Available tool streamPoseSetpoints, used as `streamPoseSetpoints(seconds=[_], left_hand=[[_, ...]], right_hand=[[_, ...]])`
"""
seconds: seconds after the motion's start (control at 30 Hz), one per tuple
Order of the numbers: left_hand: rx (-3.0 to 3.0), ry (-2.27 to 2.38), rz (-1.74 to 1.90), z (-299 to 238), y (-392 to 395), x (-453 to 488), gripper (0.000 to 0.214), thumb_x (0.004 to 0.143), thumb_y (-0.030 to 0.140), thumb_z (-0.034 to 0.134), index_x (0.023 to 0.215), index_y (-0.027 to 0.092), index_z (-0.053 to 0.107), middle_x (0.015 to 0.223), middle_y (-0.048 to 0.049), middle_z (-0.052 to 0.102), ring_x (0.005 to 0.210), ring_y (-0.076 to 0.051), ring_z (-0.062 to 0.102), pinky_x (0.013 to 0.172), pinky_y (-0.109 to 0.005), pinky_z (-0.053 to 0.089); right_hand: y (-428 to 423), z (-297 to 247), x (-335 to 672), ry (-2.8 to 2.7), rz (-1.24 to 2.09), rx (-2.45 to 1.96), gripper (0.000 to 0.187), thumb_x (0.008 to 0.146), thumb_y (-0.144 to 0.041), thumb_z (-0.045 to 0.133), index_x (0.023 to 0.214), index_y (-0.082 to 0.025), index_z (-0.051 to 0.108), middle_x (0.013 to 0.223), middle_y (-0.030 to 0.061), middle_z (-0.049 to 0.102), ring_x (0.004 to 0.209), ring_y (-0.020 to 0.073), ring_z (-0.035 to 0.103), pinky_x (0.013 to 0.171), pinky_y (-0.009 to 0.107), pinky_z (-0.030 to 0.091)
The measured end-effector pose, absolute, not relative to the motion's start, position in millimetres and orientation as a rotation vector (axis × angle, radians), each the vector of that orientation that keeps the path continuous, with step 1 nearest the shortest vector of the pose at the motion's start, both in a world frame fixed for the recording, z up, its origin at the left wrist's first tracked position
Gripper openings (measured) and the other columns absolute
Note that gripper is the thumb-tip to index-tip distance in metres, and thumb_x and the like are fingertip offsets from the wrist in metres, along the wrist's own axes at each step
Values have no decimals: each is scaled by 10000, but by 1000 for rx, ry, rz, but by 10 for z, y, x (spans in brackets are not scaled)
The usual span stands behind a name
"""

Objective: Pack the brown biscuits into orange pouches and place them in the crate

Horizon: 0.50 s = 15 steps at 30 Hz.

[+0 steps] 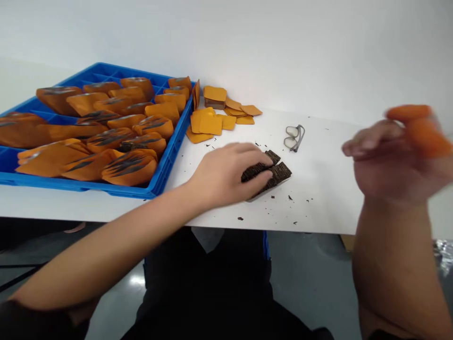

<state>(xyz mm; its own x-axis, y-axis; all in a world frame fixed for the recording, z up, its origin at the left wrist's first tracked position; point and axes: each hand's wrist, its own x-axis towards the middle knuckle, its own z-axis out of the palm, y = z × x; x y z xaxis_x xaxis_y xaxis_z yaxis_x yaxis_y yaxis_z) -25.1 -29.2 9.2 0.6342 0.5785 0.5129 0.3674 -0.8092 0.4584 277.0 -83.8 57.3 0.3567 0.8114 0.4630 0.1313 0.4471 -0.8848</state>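
Observation:
My left hand [230,177] lies over dark, rough-textured, flaky pieces [279,174] on the white table. Its thumb and fingers close around them, and part of the pieces is hidden under the hand. Something pale shows along their lower edge. Off to the right, my right hand [392,160] is raised above the table and smeared by motion. At its fingers is a bright orange object [426,134], too blurred to name. Dark crumbs [290,197] are scattered around the pieces. A pair of glasses [294,138] lies folded between the two hands, farther back.
A blue divided tray [161,182] stands at the left, holding several bundles of orange packets [129,167] with dark edges. Beside it, against the white wall, lie loose orange squares [210,123] and a small stack [214,94]. The table's front edge runs just below my left hand.

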Motion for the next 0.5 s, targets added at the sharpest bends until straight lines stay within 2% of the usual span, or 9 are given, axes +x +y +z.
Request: streamPoseSetpoints(seconds=[0.07,0.17,0.23,0.3,0.4,0.5], left_hand=[[2565,978,931,47,-4,-68,356,1030,428,615,1254,215,792,1317,-86,785,1230,-337,734,1024,-472,595],[2528,1269,909,-76,374,30,402,1059,363,534,1342,176,747,1411,-134,738,1358,-387,666,1110,-545,553],[2485,1457,925,-140,550,1,477,1073,293,448,1477,141,652,1605,-175,602,1474,-371,584,1181,-528,517],[2459,1629,926,-180,656,-61,549,1074,254,382,1585,142,546,1773,-163,396,1565,-330,495,1268,-487,453],[2419,1846,845,-241,735,-143,576,1083,274,317,1615,187,518,1844,-100,258,1626,-305,418,1327,-471,388],[2342,1991,679,-364,823,-170,631,1076,325,364,1667,119,449,1855,-141,193,1724,-342,237,1375,-534,304]], right_hand=[[-513,572,2653,-1321,585,-1082,292,966,-154,576,1079,-185,844,649,-62,713,701,44,616,756,551,259],[-108,319,2665,-1420,529,-1110,235,935,-187,632,1046,-137,833,605,-91,662,675,43,616,719,488,325],[67,63,2752,-1448,475,-1117,148,922,-213,715,1004,-164,828,622,-97,667,624,45,617,670,365,405],[151,-178,2848,-1479,389,-1142,32,891,-225,786,899,-202,807,614,-94,643,565,55,575,603,275,449],[156,-403,2939,-1583,285,-1222,144,840,-269,843,738,-215,757,637,-38,651,610,110,579,618,304,505],[124,-466,2948,-1622,203,-1285,155,907,-354,768,812,-232,775,671,-14,651,645,142,587,654,339,531]])
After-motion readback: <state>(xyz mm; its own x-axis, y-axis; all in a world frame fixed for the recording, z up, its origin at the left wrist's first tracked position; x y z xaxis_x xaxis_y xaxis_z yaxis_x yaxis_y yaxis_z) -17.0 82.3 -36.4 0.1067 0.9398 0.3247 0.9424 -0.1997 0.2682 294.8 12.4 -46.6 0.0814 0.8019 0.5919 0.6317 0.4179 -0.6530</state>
